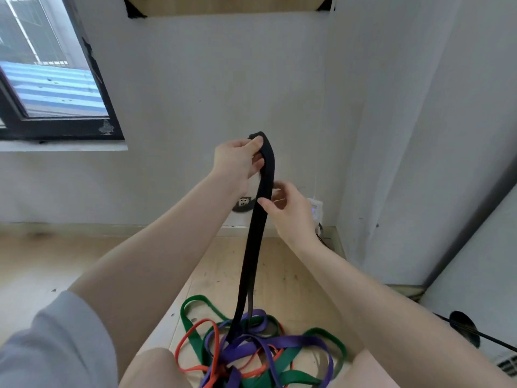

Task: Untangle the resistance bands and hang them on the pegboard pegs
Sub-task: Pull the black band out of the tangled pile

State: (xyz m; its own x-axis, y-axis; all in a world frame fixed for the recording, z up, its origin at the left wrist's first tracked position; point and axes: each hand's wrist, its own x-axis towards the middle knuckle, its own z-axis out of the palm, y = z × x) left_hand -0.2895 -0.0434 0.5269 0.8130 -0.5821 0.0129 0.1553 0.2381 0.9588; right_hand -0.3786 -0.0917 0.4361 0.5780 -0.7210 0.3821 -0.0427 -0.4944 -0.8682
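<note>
The top fold of a black band (pixel 261 219) is gripped by the left hand (pixel 237 161), with the thumb laid over the fold and the fingers curled beneath it. A little lower on the same band, the right hand (pixel 288 211) is closed in a pinch, the thumb pressed to the band's near face and the fingers bent behind it. The black band is held up taut and is seen running down toward the near side into a tangled pile on the wooden floor (pixel 279 275). In that pile a green band (pixel 193 303), a purple band (pixel 279 341) and an orange-red band (pixel 195 331) are looped over one another, and the black band's lower end is caught among them, so its free length is blocked by the knot. The lower edge of a wooden pegboard (pixel 223 7) is seen high on the far wall, well apart from the bands. A dark-framed window (pixel 56 79) is set at the far left. A wall socket (pixel 242 203) is partly hidden behind the hands, and a black cable (pixel 475 331) is seen at the near right.
</note>
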